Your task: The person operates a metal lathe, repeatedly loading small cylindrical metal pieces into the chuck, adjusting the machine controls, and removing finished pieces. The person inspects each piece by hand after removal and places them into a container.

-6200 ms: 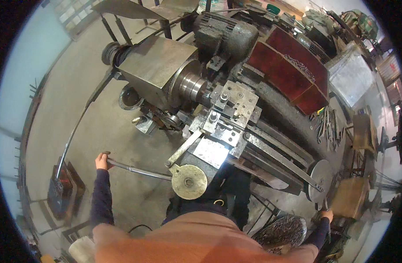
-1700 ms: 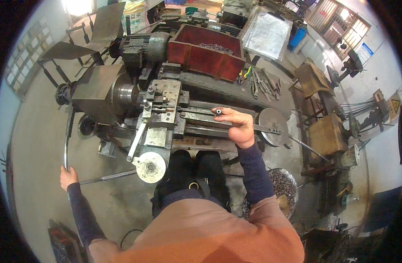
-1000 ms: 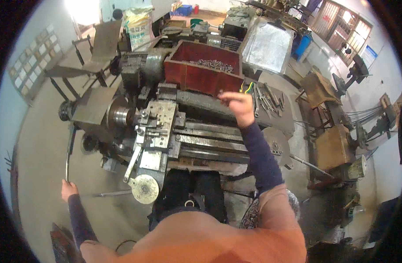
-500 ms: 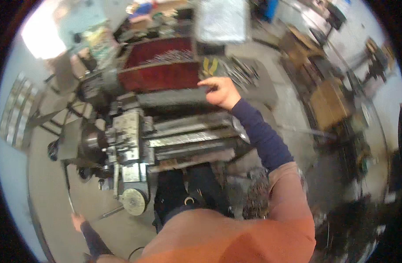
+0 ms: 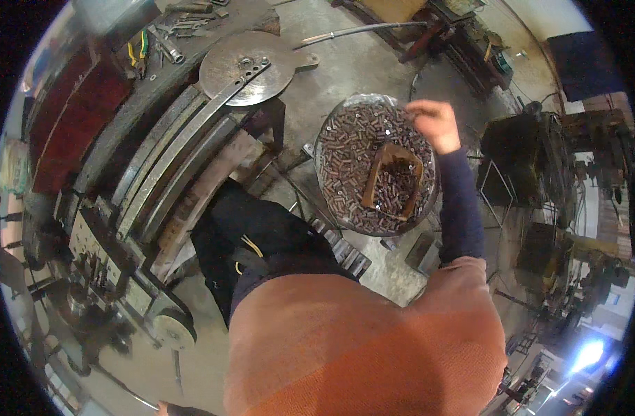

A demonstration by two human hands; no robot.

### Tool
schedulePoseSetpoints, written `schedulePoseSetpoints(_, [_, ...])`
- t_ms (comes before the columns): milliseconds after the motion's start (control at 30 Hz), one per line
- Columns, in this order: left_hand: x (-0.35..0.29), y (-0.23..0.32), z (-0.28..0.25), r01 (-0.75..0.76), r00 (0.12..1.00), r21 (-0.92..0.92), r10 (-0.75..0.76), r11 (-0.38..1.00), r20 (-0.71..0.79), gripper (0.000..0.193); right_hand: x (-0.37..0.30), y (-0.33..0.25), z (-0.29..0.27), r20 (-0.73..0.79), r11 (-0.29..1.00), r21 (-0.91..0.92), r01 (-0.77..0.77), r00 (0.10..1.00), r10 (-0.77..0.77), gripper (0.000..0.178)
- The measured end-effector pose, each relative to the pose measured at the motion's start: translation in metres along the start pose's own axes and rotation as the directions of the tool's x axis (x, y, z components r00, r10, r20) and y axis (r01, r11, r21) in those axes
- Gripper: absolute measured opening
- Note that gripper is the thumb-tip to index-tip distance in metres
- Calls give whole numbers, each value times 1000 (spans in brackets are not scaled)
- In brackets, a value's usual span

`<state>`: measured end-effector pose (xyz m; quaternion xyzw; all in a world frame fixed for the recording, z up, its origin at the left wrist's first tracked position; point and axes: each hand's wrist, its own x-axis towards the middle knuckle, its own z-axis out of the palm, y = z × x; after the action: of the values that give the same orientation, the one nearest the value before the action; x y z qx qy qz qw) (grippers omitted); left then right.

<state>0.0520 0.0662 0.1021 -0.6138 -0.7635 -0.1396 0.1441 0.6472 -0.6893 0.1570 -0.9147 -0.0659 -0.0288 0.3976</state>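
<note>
- Hundreds of small metal cylinders [image 5: 345,149], mostly dull brown-grey with a few shiny ones mixed in, fill a round metal tub [image 5: 362,99] ahead and to the person's right. They're lying every which way.
- A brown open-topped tray [image 5: 375,182] sits right on the heap, toward the near right side of the tub, with more small dark pieces inside it.
- Right hand [image 5: 435,125] is out at the tub's far right edge, fingers bent toward the pieces. The dark blue sleeve [image 5: 459,201] runs just beside the tub.
- Left hand [image 5: 163,409] only peeks in at the bottom edge, right at the end of a thin metal rod [image 5: 134,395].
- The right fingers are blurry and the left hand's mostly cropped off, so I can't tell whether either one is gripping anything.
- Off to the left is a lathe-like machine [image 5: 192,170]: flat steel disc [image 5: 262,87] at the far end, long bar [image 5: 213,107] running from it, small handwheel [image 5: 175,331] at the near end.
- Past that: a dark red bin [image 5: 71,132], yellow-green-handled pliers [image 5: 132,55] and some wrenches [image 5: 191,24].
</note>
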Motion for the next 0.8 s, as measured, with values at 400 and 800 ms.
schedulePoseSetpoints(400, [-12, 21, -21, -10, 998, 134, 2, 991, 58, 39, -79, 31, 73, 6, 618, -653, -438, 813, 582, 46])
schedulePoseSetpoints(800, [-9, 12, -9, 12, 1000, 102, -11, 995, -8, 42, -77, 50, 98, -10, 639, -661, -393, 856, 516, 50])
